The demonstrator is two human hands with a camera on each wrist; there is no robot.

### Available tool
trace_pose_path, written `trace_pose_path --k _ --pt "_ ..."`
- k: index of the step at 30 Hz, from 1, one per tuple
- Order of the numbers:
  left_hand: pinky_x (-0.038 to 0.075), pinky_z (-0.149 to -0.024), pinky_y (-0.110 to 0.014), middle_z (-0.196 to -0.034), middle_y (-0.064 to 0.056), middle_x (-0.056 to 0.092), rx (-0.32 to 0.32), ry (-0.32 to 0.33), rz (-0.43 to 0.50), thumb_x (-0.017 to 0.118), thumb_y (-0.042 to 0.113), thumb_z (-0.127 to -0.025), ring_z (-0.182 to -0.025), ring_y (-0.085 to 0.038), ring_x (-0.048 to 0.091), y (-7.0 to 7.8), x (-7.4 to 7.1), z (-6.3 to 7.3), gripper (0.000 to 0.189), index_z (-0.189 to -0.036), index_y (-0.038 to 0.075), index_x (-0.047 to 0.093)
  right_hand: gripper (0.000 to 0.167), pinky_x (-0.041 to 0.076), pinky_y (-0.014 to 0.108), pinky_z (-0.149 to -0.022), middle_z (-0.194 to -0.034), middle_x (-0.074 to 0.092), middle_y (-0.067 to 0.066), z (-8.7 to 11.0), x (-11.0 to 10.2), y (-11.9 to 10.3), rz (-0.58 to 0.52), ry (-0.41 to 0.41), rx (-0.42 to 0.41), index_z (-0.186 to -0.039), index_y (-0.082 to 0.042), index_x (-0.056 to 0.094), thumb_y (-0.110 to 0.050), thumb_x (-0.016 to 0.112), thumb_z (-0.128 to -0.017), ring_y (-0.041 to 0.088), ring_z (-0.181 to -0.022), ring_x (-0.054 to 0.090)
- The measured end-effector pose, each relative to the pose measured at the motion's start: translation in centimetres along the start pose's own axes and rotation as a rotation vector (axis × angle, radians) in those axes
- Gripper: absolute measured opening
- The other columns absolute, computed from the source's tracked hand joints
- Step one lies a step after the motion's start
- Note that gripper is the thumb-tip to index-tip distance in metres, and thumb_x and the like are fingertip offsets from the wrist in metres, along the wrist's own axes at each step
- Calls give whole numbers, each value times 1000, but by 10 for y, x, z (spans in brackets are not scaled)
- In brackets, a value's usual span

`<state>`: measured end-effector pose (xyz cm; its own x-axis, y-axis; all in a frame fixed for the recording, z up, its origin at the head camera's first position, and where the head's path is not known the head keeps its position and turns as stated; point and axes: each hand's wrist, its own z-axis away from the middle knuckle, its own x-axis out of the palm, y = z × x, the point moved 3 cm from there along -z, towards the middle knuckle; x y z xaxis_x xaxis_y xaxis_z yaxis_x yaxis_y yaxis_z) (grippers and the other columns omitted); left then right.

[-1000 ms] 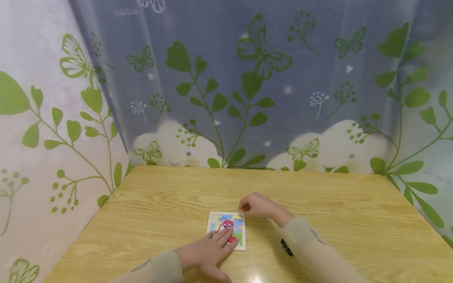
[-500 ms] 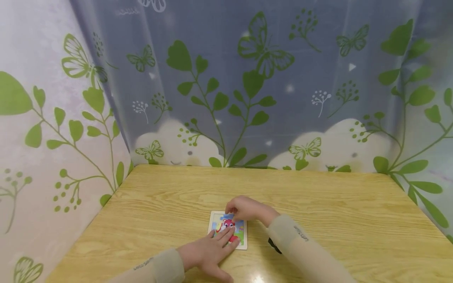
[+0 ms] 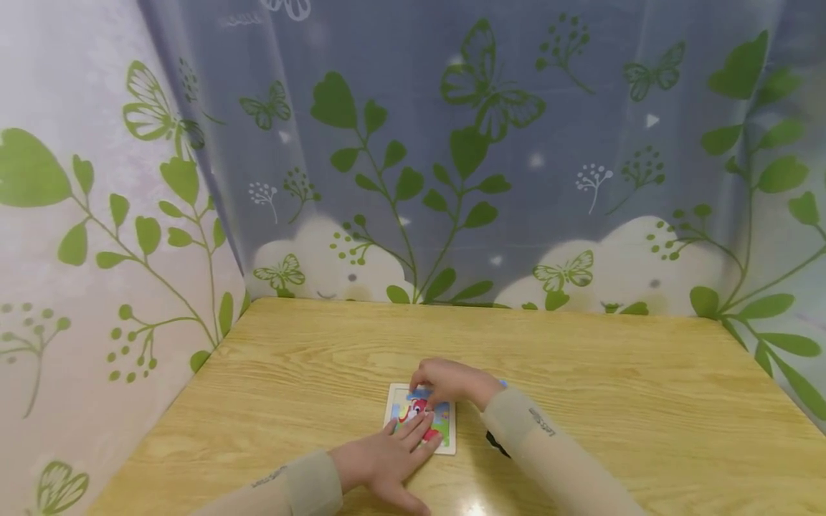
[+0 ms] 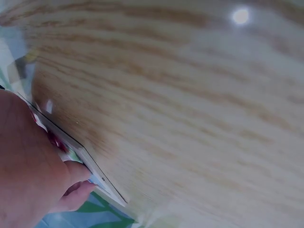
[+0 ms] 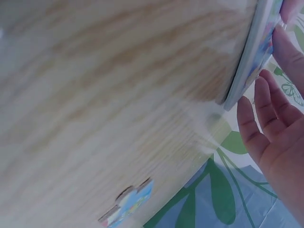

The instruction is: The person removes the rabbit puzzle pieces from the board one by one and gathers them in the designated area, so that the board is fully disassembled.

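Note:
A square jigsaw puzzle (image 3: 445, 416) in a pale tray lies on the table, its picture showing a red cartoon animal. My left hand (image 3: 390, 459) rests flat across its lower part, fingers spread and straight, covering some of the picture. At the top of the puzzle, my right hand (image 3: 445, 380) bends over the edge and pinches a blue puzzle piece (image 3: 419, 393) between thumb and fingers. In the right wrist view the right thumb (image 5: 287, 52) lies at the picture surface, with the other fingertips by the tray's end. The hand partly hides the piece in the head view.
A loose blue puzzle piece (image 5: 128, 204) lies on the wooden table (image 3: 323, 344), mostly hidden behind the right wrist in the head view. A black object (image 3: 497, 444) shows under the right sleeve. Patterned curtains (image 3: 413, 158) hang at the back and sides.
My right hand has moved left from the puzzle's top right corner to over its top edge, and lowered slightly onto it. The left hand keeps its place on the puzzle.

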<state>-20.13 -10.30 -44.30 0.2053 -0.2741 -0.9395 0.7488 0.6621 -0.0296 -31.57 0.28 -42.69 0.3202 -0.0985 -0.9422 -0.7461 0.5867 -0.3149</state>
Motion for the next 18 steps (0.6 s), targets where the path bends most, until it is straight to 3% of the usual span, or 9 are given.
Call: trace_pose_path --k 18 --pt "19 -101 -47 -147 -11 -1 -19 -28 -3 28 77 -73 -133 -23 -1 0 -2 -1 94 -144 19 7 30 42 25 -76 -89 48 -3 -3 -1 -3 3 -63 76 -97 -19 59 -7 72 -73 10 -82 47"
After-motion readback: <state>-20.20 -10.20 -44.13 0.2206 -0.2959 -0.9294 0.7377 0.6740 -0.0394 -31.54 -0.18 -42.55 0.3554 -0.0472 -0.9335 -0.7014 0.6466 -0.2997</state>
